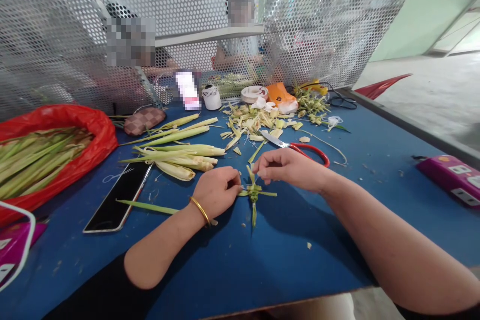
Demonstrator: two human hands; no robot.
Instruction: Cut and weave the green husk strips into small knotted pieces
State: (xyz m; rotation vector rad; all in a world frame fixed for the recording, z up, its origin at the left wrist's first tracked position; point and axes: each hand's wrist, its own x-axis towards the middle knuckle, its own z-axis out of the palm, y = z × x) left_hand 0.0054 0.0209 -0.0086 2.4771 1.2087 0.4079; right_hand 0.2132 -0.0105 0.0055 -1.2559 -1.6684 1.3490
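Note:
A small cross-shaped figure folded from green leaf strips [255,192] is on the blue table between my hands, its tail pointing toward me. White thread shows around it. At its left side, my left hand [219,187], with a gold bangle at the wrist, is closed in a pinch on the thread. My right hand [279,166] pinches at the upper right of the figure, where a bit of thread shows by the fingertips; the fingers partly hide it. Just beyond my right hand lie scissors [307,152] with red handles.
Long pale leaves [183,155] and a phone [120,200] lie on the left, near a red bag of leaves [107,132]. Leaf scraps [251,122], a tape roll [255,94] and finished-looking leaf pieces [309,105] sit behind. A perforated screen [318,20] stands at the back, with people beyond.

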